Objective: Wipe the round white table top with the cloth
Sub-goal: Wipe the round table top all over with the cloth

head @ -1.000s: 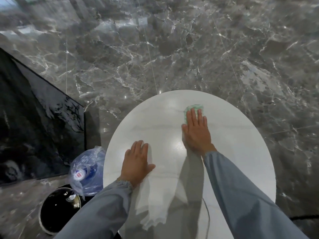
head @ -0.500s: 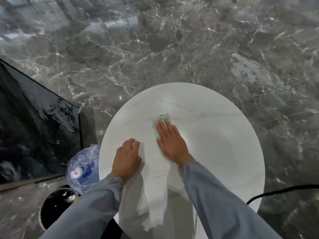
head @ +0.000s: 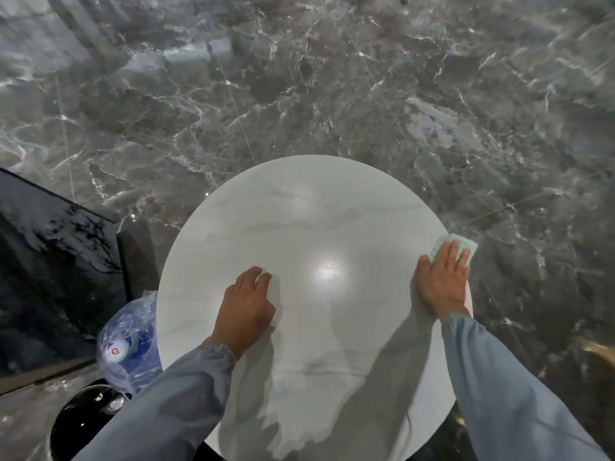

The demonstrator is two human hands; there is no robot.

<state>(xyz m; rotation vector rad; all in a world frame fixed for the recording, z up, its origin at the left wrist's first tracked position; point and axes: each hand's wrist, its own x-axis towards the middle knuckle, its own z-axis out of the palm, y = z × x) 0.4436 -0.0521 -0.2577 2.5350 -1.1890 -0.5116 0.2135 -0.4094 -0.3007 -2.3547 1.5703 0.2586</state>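
The round white table top [head: 309, 227] fills the lower middle of the head view. A small pale green cloth [head: 461, 245] lies at the table's right edge, partly sticking out over the rim. My right hand [head: 442, 284] presses flat on the cloth with straight fingers, covering most of it. My left hand [head: 246, 307] rests on the left part of the table top, fingers bent down against the surface, holding nothing. Both arms wear light blue sleeves.
Dark grey marble floor [head: 299, 94] surrounds the table. A blue water bottle in a plastic bag [head: 128, 344] and a round black bin [head: 80, 424] stand at the lower left of the table. A black glossy cabinet [head: 50, 261] is at the left.
My right hand slid the green cloth from the table's middle out to its right edge. My left hand stayed on the left part of the table.
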